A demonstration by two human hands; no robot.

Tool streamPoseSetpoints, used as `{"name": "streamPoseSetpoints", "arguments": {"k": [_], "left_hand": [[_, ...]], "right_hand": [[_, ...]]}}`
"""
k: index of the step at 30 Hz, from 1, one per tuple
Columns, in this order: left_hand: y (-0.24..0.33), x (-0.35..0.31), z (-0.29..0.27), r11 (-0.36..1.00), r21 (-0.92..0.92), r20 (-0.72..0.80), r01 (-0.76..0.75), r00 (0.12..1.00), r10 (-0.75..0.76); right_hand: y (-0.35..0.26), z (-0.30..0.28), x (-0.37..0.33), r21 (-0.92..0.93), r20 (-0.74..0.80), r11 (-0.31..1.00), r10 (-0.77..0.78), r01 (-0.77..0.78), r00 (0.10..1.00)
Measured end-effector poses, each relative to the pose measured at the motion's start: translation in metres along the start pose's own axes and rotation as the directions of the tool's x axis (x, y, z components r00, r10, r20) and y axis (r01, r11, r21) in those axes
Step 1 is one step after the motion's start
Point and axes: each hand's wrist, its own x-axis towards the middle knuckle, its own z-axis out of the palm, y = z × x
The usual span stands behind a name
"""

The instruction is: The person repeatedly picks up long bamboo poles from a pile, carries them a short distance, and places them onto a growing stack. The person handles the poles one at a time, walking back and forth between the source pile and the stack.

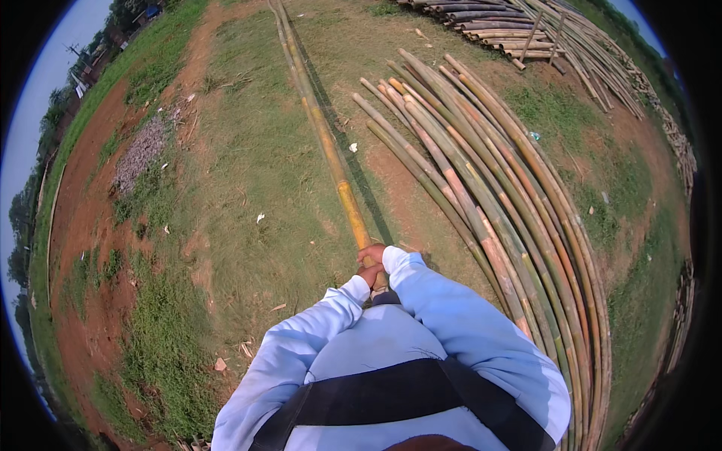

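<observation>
A long yellow bamboo pole [329,146] stretches away from me over the grass, its far end near the top of the view beside what looks like a second pole. Both my hands are wrapped round its near end, in front of my body. My right hand [372,254] grips it slightly farther out, and my left hand [369,275] holds it just behind, close to my waist. The pole casts a dark shadow on its right, so it appears raised off the ground. What lies under my fingers is hidden.
Close on my right lies a long heap of green and brown bamboo poles [481,180]. More cut bamboo [489,22] is stacked at the far right. A patch of grey gravel [145,150] and bare red soil [83,203] lie to the left, with weeds [162,346] nearer me.
</observation>
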Motion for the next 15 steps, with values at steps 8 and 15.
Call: {"name": "streamPoseSetpoints", "arguments": {"k": [8, 15], "left_hand": [[-0.092, -0.053, 0.029, 0.996, 0.071, -0.079, 0.047, 0.996, -0.041], [-0.174, -0.118, 0.079, 0.993, 0.094, -0.068, -0.069, 0.995, 0.076]], "right_hand": [[0.072, 0.033, -0.079, 0.134, 0.021, 0.988, 0.073, -0.075, 0.997], [0.145, 0.055, -0.157, 0.091, -0.019, 0.993, 0.071, -0.069, 0.997]]}}
